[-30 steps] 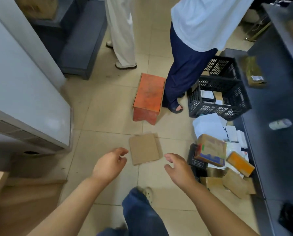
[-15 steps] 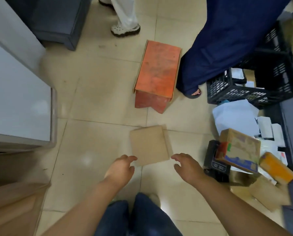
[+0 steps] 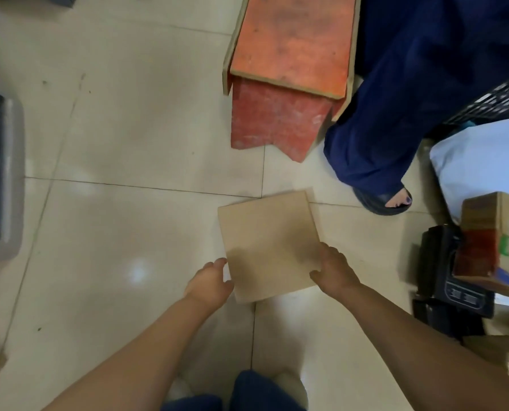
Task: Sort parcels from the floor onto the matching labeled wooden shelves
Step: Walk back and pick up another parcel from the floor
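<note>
Both hands at the near corners of a flat brown parcel on the floor.

The parcel [image 3: 269, 244] lies flat on the tiled floor [image 3: 122, 226], just on the near side of the orange wooden stool [image 3: 291, 54]. The left hand [image 3: 210, 284] has loosely curled fingers touching the parcel's left edge; the right hand [image 3: 334, 269] has its fingers on the near right corner. Whether either grips it, I cannot tell.

Soft indoor light, floor glare [image 3: 137, 272], blurred, warped edges
</note>
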Motion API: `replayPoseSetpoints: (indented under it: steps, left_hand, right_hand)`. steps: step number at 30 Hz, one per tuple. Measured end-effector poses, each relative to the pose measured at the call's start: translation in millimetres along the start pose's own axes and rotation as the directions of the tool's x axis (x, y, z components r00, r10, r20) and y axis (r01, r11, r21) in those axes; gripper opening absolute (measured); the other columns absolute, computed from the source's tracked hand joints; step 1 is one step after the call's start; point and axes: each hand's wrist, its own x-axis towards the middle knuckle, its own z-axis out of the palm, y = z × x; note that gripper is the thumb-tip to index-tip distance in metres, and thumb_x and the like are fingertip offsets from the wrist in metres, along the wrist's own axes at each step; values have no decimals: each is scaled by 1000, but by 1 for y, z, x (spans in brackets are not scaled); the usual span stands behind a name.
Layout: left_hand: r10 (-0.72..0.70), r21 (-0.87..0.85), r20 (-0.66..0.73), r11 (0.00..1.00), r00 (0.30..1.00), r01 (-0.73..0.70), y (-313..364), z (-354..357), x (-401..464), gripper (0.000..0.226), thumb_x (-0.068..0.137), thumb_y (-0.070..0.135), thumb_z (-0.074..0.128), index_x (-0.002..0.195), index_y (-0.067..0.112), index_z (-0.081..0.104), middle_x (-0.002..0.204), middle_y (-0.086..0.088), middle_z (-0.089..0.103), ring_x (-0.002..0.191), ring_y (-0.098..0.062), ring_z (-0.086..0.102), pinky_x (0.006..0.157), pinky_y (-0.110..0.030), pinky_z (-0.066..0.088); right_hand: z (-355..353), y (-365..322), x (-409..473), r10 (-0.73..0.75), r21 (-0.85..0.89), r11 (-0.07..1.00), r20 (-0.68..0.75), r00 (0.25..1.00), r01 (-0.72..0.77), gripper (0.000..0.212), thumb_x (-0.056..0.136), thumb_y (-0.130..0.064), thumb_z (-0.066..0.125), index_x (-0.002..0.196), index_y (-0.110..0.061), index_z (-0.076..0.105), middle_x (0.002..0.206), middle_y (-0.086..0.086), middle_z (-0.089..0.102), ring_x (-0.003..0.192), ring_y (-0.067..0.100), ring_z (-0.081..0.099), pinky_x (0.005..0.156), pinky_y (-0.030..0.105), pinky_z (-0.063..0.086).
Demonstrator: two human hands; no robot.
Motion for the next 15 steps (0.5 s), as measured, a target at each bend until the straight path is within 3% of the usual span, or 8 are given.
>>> replayPoseSetpoints:
  steps: [2,4,6,9,11,15]
  left_hand:
    - [-14,-92,-2,996,1000,13,-1,11,16,60,87,27,50,142,16,26,138,-10,42,121,-27,46,92,-35,41]
    - [-18,-167,-7,986,1000,17,-1,18,28,58,86,22,51,139,13,28,137,-12,43,120,-30,47,91,-36,41]
    - [-29,-260,3,965,1000,29,-2,23,36,55,82,16,52,134,14,32,131,-11,48,114,-31,51,90,-36,44]
    - [-83,-396,40,914,996,93,-5,22,39,56,78,12,54,130,13,33,118,-8,55,103,-29,54,83,-35,47]
    - [-125,-432,60,891,990,138,-7,15,35,58,76,12,57,129,14,33,114,-7,55,102,-29,54,83,-37,48]
    - [-186,-515,65,835,980,193,-11,-11,13,59,74,13,61,126,18,35,101,0,53,100,-28,53,88,-40,48]
  right_hand:
    - [10,3,17,76,211,975,-10,997,-72,80,70,-22,65,139,-7,27,135,13,40,124,33,41,96,41,43]
    - [15,3,28,158,470,868,42,987,-159,88,72,-17,66,145,-8,18,144,12,35,129,31,39,101,40,40]
    - [18,1,35,187,616,757,118,975,-219,76,80,-10,61,144,-10,21,139,10,42,120,27,46,93,33,41]
    - [23,-5,34,182,679,694,153,971,-237,49,83,-8,56,130,-10,42,114,7,55,100,24,53,79,32,43]
    - [27,-11,29,173,683,691,161,972,-236,44,83,-10,57,125,-8,45,111,8,56,99,25,54,80,33,44]
    - [22,-36,0,133,690,696,150,980,-200,41,82,-8,58,121,-12,45,104,4,57,93,22,55,66,26,44]
